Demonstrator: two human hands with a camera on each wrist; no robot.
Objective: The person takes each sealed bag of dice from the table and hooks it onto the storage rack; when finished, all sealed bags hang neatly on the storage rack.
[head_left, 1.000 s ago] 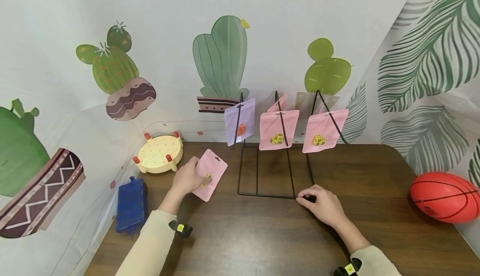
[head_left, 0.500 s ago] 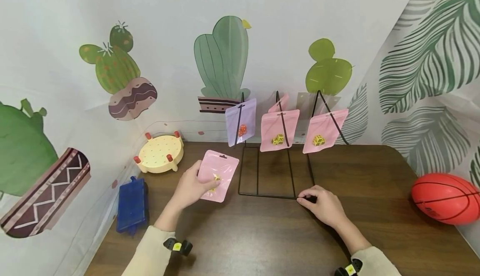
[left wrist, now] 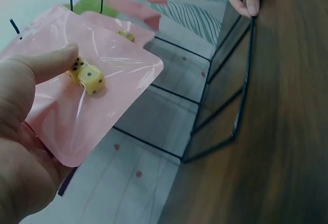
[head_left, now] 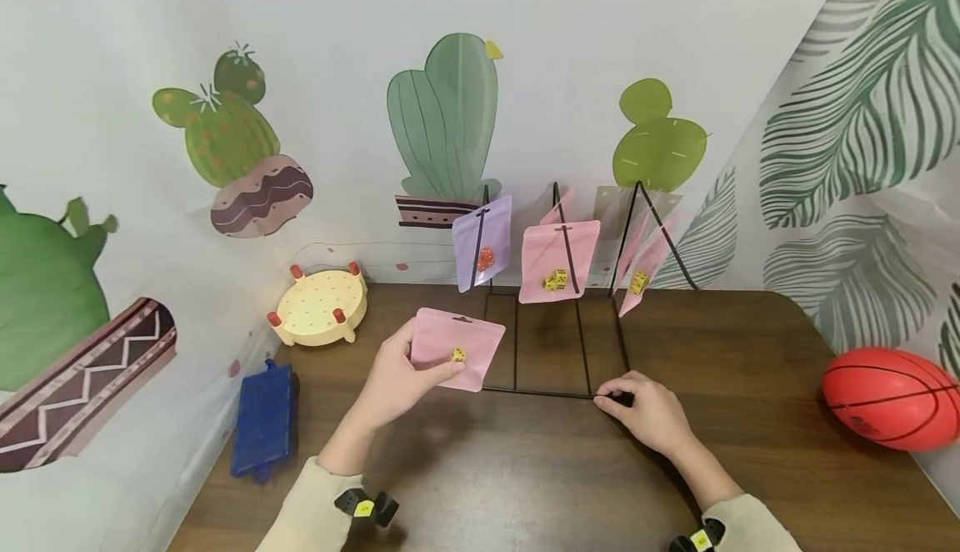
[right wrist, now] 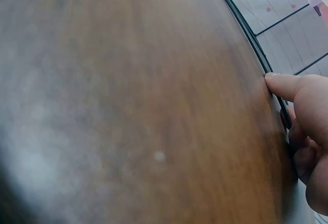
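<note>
My left hand (head_left: 397,381) pinches a pink zip pouch (head_left: 480,339) above the table, in front of the black wire rack's left side. Yellow dice (left wrist: 92,81) show through the film under my thumb in the left wrist view. The rack (head_left: 547,394) stands on the table with its near right corner pinched by my right hand (head_left: 648,408). On its hooks hang a purple pouch (head_left: 467,239) with red dice, a pink pouch (head_left: 542,248) with yellow dice, and a pink pouch (head_left: 632,300) turned nearly edge-on. Another pink pouch is partly hidden behind the middle one.
A cream round stand (head_left: 318,306) with red-tipped legs lies at the back left. Nearer sits a blue plastic case (head_left: 262,419). A red basketball (head_left: 892,398) is at the right edge. Behind the brown table (head_left: 495,477) hangs a cactus-printed cloth (head_left: 330,52).
My left hand has lifted the pink pouch off the table and brought it right, tilting it toward the rack. The right-hand hanging pouch has swung edge-on. My right hand stays at the rack corner.
</note>
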